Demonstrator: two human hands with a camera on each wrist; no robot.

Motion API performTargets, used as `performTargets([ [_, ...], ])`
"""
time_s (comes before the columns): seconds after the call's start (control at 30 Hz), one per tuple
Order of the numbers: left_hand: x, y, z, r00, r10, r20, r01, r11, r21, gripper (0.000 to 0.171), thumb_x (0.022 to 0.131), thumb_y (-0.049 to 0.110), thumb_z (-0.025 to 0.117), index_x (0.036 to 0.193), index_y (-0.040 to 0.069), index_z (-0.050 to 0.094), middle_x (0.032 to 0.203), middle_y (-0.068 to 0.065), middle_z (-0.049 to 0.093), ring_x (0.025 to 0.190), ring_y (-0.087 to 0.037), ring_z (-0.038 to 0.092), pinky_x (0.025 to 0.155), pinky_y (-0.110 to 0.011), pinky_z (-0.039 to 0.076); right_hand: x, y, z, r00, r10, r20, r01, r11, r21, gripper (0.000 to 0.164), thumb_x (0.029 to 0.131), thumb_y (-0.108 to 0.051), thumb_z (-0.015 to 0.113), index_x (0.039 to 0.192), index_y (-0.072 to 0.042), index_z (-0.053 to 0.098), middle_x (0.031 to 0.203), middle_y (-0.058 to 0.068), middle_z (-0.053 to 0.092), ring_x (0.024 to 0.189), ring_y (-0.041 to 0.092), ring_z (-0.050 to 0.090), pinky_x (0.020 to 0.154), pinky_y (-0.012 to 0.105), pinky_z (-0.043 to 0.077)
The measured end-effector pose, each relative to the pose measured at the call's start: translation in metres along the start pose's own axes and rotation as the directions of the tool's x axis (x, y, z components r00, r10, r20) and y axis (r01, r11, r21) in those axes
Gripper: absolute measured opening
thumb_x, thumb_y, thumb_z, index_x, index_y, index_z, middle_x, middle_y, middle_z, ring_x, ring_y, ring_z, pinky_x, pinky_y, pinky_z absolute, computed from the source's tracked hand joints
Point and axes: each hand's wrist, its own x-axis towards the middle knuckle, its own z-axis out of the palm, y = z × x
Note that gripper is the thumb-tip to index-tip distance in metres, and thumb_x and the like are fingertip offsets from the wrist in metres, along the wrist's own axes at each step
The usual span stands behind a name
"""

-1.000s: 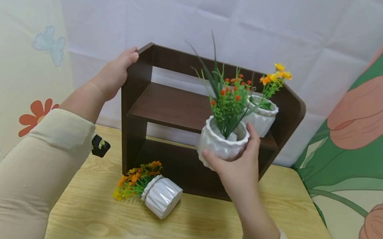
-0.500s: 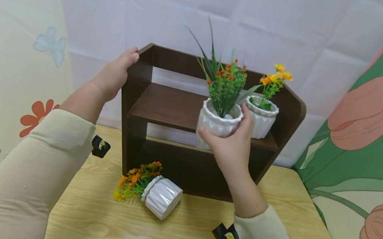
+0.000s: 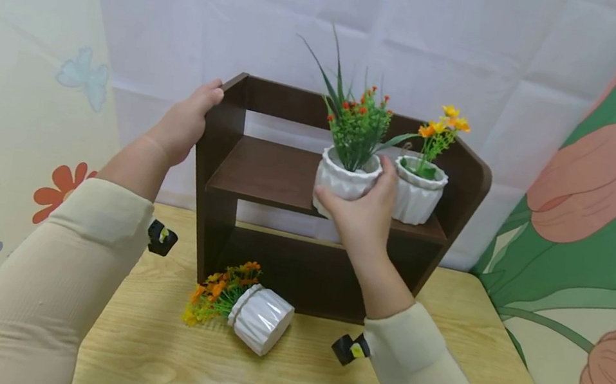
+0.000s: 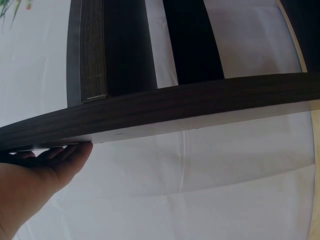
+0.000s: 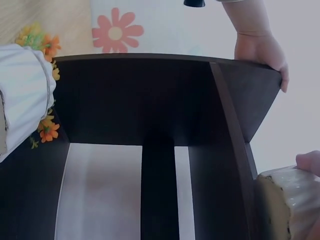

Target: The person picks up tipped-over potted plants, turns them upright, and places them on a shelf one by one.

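Note:
My right hand [image 3: 363, 215] holds a white ribbed flowerpot [image 3: 344, 180] with artificial red flowers and long grass blades. Thumb and fingers grip its sides at the front of the dark brown shelf's [image 3: 264, 170] upper board. The right wrist view shows this pot's base [image 5: 275, 207] beside the board's edge; whether it touches the board, I cannot tell. My left hand [image 3: 185, 121] rests against the outside of the shelf's left panel, fingertips at its top edge. In the left wrist view, the left hand's fingers [image 4: 75, 160] touch that panel [image 4: 165, 107].
A second white pot [image 3: 418, 197] with yellow-orange flowers stands upright at the upper board's right end. Another white pot [image 3: 262, 319] with orange and yellow flowers lies on its side on the wooden table [image 3: 164, 355], before the lower level. A white cloth [image 3: 308, 10] hangs behind.
My right hand has lifted the red-flowered pot up and slightly left, back toward the shelf's upper board. The left hand stays on the side panel.

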Motion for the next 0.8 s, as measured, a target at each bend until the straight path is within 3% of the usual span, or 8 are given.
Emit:
performTargets([
  [0.8,0.003,-0.001,0.001,1.000,0.000,0.000,0.000,1.000,-0.007,0.062,0.104,0.049,0.012,0.159,0.025,-0.005,0.167,-0.001,-0.009,0.153,-0.022,-0.013,0.123,-0.052,-0.004,0.023,0.005,0.017,0.997,0.078,0.017,-0.077,0.996,-0.044,0.109,0.066,-0.035,0.089,0.151,-0.016,0.024,0.149,0.012,0.040,0.134,0.027,0.042,0.111,0.043,0.038],
])
